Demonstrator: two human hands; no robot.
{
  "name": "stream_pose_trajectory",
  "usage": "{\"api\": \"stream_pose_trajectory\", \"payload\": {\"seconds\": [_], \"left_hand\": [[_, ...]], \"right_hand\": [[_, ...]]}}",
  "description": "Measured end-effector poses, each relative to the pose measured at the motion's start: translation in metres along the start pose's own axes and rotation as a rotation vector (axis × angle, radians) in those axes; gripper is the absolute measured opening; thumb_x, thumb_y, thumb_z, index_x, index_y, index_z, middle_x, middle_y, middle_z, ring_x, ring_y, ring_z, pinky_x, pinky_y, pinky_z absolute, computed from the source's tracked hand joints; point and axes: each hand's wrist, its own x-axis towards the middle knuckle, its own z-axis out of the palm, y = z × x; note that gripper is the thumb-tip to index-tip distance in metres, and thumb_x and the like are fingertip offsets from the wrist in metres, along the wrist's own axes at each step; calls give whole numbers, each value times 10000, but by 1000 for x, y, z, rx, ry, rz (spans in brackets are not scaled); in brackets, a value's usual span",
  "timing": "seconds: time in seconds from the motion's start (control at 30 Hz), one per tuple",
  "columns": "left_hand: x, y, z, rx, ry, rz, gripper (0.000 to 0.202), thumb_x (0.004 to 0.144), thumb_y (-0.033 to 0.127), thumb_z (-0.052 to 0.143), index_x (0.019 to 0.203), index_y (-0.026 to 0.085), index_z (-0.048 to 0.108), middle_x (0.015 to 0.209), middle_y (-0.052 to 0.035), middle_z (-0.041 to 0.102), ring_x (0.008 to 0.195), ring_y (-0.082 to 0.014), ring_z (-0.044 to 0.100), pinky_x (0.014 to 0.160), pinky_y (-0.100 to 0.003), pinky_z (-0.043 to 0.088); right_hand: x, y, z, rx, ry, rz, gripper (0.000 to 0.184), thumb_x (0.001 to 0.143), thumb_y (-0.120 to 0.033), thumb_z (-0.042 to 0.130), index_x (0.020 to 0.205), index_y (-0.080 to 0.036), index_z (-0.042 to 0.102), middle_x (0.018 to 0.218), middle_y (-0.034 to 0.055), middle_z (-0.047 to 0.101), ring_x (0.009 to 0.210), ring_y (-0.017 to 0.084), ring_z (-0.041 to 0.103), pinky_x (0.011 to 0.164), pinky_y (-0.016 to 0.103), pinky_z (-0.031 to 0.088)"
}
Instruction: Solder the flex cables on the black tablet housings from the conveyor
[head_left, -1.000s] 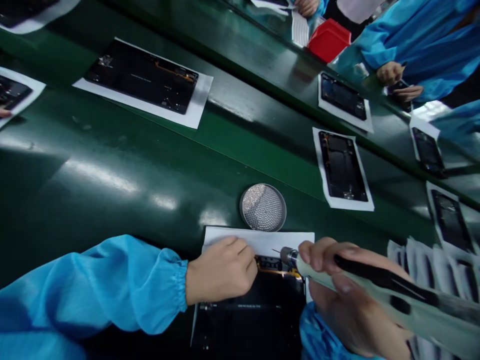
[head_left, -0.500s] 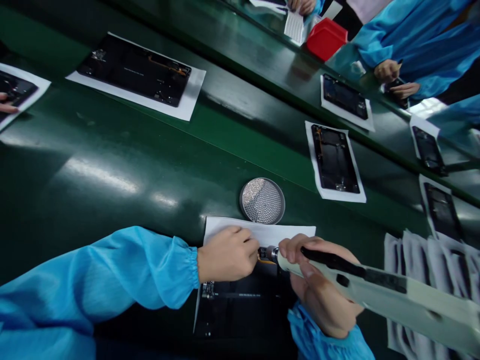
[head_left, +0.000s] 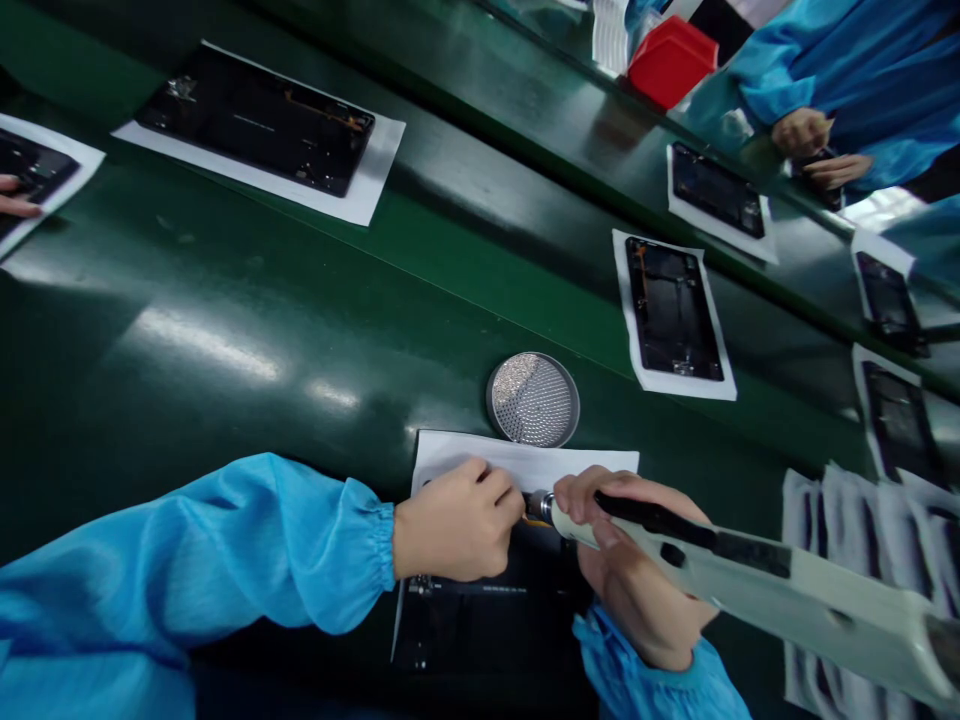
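Note:
My right hand [head_left: 630, 560] is wrapped round a pale electric screwdriver [head_left: 795, 590], its metal tip angled down at the upper part of a black tablet panel [head_left: 480, 625]. Close beside the tip, my left hand [head_left: 461, 520] rests over the panel with its fingers curled together; whether they pinch anything is hidden. The panel lies on a white sheet [head_left: 517, 455]. Just beyond the sheet stands a round grey dish [head_left: 533, 400] with a perforated plate, and small screws are heaped on its left side.
Other black panels on white sheets lie on the green bench, at the upper left [head_left: 262, 120] and right [head_left: 675, 310]. White-wrapped panels [head_left: 862, 540] stand in a row at right. A red bin [head_left: 673, 62] and a co-worker's hands [head_left: 817, 150] are at the back.
The view has shifted slightly, so the bench things sit a little differently in the picture. Both hands and the screwdriver stay at nearly the same place on the panel.

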Motion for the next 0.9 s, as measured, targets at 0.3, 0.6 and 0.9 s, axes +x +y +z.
{"api": "stream_pose_trajectory", "payload": {"seconds": [0.3,0.6,0.9], "left_hand": [[-1,1,2,0,20,10,180,861,171,600,700,115,658,787,-110,586,738,-240,522,559,-354,288],[-4,1,0,-24,-33,-9,191,901,178,583,746,111,672,869,-123,606,797,-243,524,605,-366,320],[-9,3,2,32,-14,-24,218,963,171,514,867,82,688,932,-141,624,786,-236,539,632,-376,351]], "right_hand": [[-1,3,0,1,-8,4,292,851,-87,602,1092,-240,660,758,13,598,710,173,575,638,353,515],[-1,3,5,-20,-20,-28,246,842,-52,587,1020,-213,640,729,10,570,693,171,577,616,365,512],[4,-7,1,26,5,-47,299,832,-37,613,1080,-197,655,734,13,596,694,162,578,626,358,510]]}}
